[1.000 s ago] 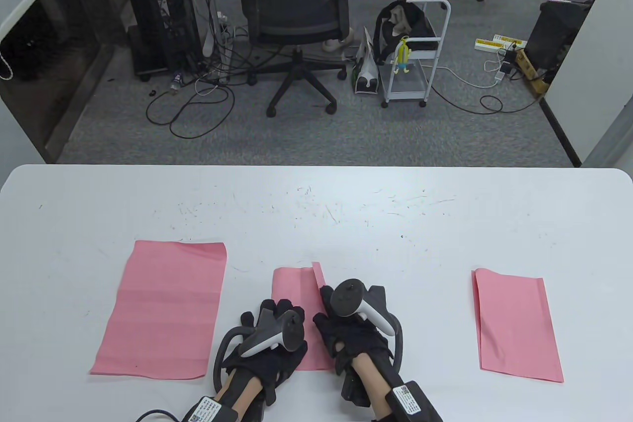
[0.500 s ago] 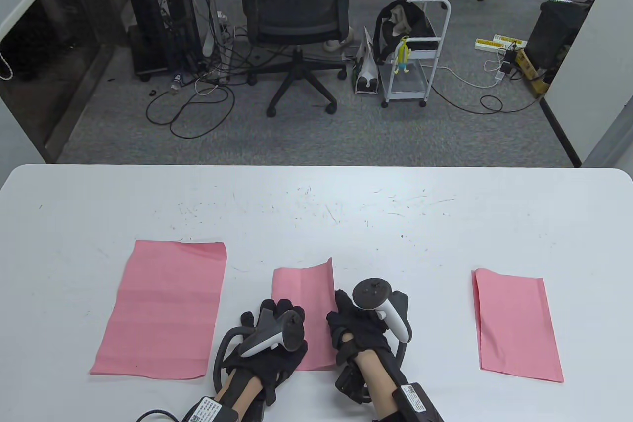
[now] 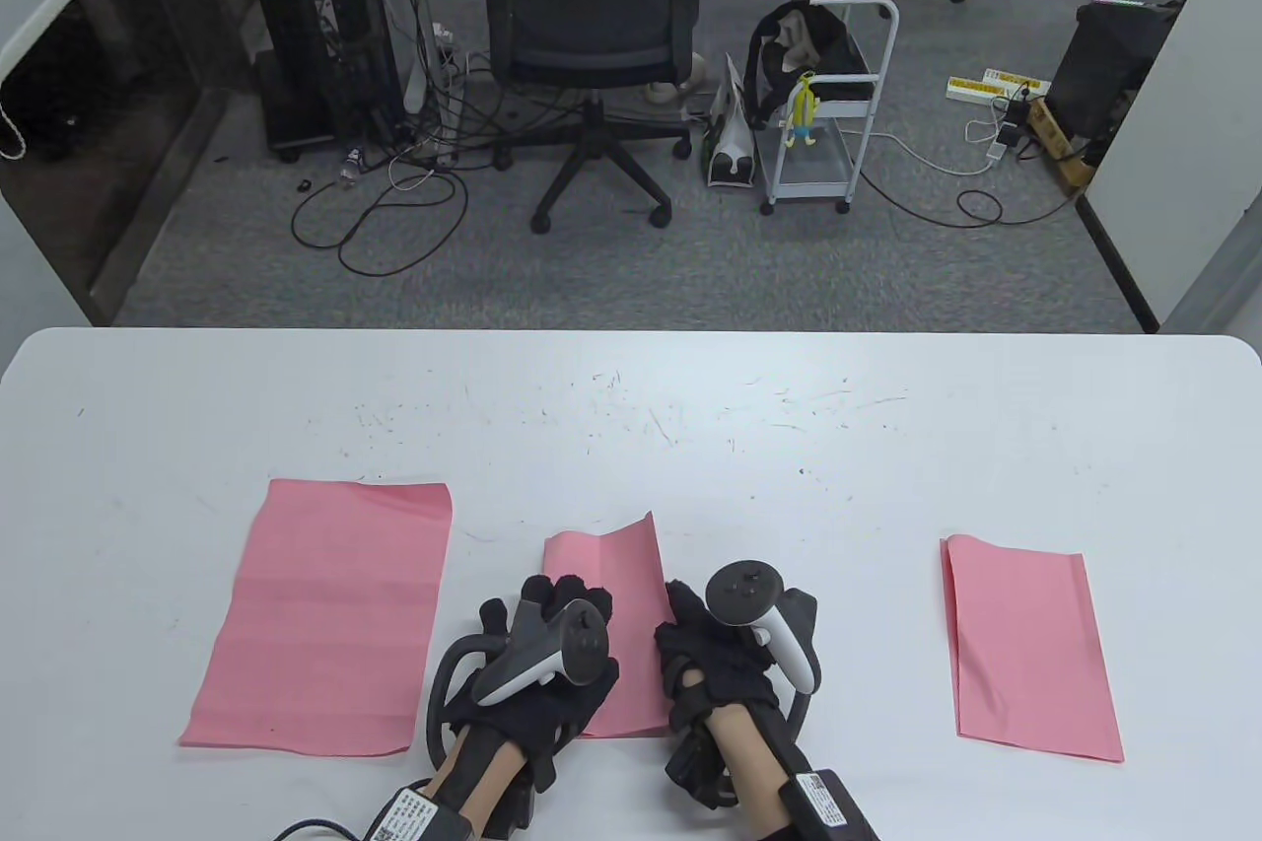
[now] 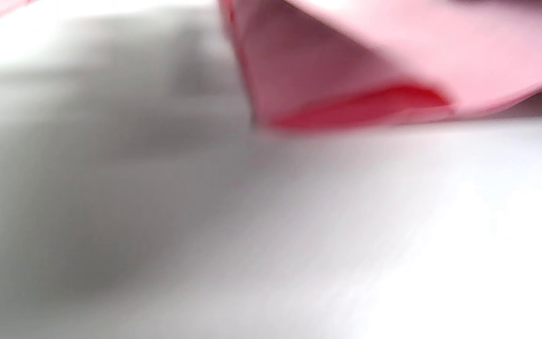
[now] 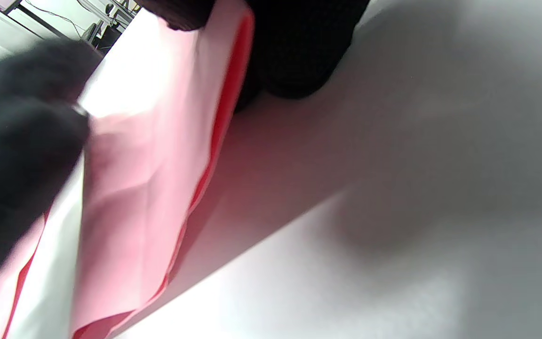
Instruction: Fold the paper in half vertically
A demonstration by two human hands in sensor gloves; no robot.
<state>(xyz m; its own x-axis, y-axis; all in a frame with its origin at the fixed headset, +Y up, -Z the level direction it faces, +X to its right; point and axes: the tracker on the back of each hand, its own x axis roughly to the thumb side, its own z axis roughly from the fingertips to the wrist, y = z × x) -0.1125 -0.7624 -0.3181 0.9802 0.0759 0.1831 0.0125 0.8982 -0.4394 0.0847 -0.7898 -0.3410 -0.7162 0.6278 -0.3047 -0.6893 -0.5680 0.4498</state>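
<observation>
- The white table (image 3: 631,407) is the biggest thing here, and three pink papers lie on it in a row.
- The big flat paper (image 3: 325,614) lies well off to my left. It is open and not folded.
- The folded paper (image 3: 1030,649) lies well off to my right. No hand is near it.
- The middle paper (image 3: 606,575) is the one I work on. It lies between my two hands, near the edge of the table closest to me.
- Its long side runs away from me, so the fold line runs away from me too, along the right edge.
- The top layer is not flat. In the left wrist view the near end of the middle paper (image 4: 346,94) gapes open a little.
- My left hand (image 3: 547,659) rests on the near left part of this paper, fingers spread flat, gripping nothing.
- My right hand (image 3: 725,649) is just beside the paper's right edge, where the fold is. A finger touches that edge. I cannot tell if it pinches the paper or only presses.
- My right hand is the nearer one to the fold, so I think it should press the crease flat, sliding away from me.
</observation>
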